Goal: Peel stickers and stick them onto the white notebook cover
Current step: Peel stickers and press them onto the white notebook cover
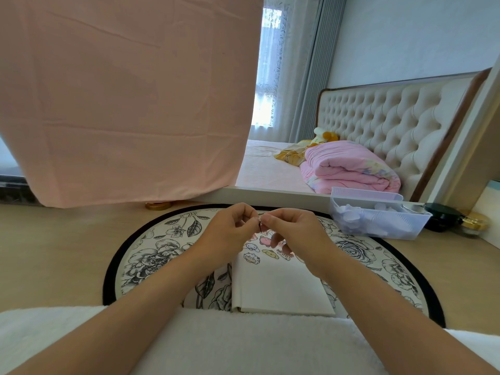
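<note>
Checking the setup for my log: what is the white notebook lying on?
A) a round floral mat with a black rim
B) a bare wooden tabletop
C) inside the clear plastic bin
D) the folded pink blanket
A: the white notebook lies flat on the round floral mat, whose flowers show around the cover, while the left hand and right hand pinch a sticker above it.

Daylight is entering through the curtained window (266, 77), blowing out the panes. Illumination is reading soft and even; shadows are staying faint. Wide-angle distortion is bending the frame edges. Focus is holding sharp.
</note>
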Demonstrator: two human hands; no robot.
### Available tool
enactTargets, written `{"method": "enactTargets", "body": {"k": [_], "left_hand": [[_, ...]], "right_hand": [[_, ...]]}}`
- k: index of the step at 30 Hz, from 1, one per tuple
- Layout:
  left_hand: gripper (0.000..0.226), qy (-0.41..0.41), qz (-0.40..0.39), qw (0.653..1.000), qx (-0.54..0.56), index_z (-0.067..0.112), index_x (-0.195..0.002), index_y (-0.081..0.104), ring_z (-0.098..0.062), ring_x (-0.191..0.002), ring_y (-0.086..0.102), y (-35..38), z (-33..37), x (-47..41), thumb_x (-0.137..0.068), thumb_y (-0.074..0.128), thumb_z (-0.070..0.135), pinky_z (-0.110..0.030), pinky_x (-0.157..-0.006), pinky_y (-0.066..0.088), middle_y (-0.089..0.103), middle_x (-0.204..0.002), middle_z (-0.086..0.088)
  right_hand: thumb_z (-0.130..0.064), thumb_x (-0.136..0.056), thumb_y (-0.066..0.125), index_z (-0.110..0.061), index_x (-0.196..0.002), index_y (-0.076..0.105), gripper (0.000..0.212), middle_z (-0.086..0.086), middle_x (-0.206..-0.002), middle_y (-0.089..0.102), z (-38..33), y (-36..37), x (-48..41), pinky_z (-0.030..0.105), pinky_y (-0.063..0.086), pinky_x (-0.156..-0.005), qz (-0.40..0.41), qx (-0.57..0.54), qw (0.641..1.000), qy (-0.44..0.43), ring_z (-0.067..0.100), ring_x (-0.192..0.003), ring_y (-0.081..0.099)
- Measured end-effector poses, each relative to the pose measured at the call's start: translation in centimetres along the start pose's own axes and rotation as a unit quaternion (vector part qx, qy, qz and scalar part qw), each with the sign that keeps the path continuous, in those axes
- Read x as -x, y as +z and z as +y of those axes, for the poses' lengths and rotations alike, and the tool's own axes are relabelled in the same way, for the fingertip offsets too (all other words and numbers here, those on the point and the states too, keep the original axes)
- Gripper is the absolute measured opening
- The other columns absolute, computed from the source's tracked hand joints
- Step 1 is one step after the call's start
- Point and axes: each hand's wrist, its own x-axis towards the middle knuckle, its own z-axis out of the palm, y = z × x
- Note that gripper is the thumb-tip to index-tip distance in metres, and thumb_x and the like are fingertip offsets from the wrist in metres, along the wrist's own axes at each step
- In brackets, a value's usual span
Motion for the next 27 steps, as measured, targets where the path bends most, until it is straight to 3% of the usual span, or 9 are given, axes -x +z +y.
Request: {"method": "enactTargets", "body": {"k": [4, 12, 16, 22, 27], "left_hand": [[0.011, -0.019, -0.021, 0.999, 0.026, 0.014, -0.096, 0.068, -0.010, -0.079, 0.063, -0.1, 0.2, 0.2, -0.099, 0.057, 0.017, -0.026, -0.059, 0.054, 0.073, -0.090, 0.000], [0.022, -0.066, -0.021, 0.994, 0.083, 0.017, -0.102, 0.074, -0.016, -0.090, 0.068, 0.1, 1.2, 0.3, -0.101, 0.052, 0.016, -0.032, -0.060, 0.059, 0.077, -0.096, 0.002], [0.016, -0.056, 0.015, 0.997, 0.051, 0.019, -0.096, 0.076, -0.014, -0.085, 0.072, 1.0, 2.1, -0.3, -0.093, 0.066, 0.032, -0.030, -0.063, 0.060, 0.077, -0.090, 0.005], [0.010, -0.050, 0.021, 0.999, 0.002, 0.020, -0.090, 0.073, -0.014, -0.074, 0.070, 3.4, 3.1, -2.5, -0.094, 0.066, 0.026, -0.025, -0.057, 0.054, 0.077, -0.083, 0.005], [0.012, -0.051, 0.024, 0.998, -0.040, 0.020, -0.088, 0.070, -0.011, -0.069, 0.067, 6.5, 3.6, -4.5, -0.096, 0.063, 0.026, -0.026, -0.056, 0.053, 0.076, -0.081, 0.007]], "right_hand": [[-0.020, -0.093, 0.069, -0.013, -0.088, 0.078, 0.013, 0.007, -0.087, 0.077, 0.0, -0.4, -0.1, 0.022, 0.039, -0.045, 0.001, -0.017, 1.000, 0.017, 0.012, -0.056, 0.058], [-0.019, -0.091, 0.071, -0.013, -0.086, 0.079, 0.011, -0.001, -0.074, 0.074, -0.3, -1.4, -0.6, 0.014, 0.041, -0.046, 0.025, 0.042, 0.999, -0.019, 0.008, -0.053, 0.059], [-0.021, -0.091, 0.072, -0.016, -0.086, 0.078, 0.010, -0.003, -0.073, 0.074, -0.4, -2.3, -1.3, 0.012, 0.042, -0.046, 0.017, 0.068, 0.997, -0.034, 0.005, -0.053, 0.060], [-0.022, -0.094, 0.069, -0.012, -0.089, 0.075, 0.013, -0.009, -0.059, 0.067, -0.6, -5.3, -2.1, 0.011, 0.038, -0.041, 0.028, 0.074, 0.997, -0.026, 0.001, -0.043, 0.055], [-0.024, -0.095, 0.065, -0.014, -0.081, 0.070, 0.017, 0.002, -0.077, 0.070, 0.5, -9.0, -3.0, 0.019, 0.039, -0.042, 0.065, 0.085, 0.994, -0.007, 0.010, -0.051, 0.061]]}}
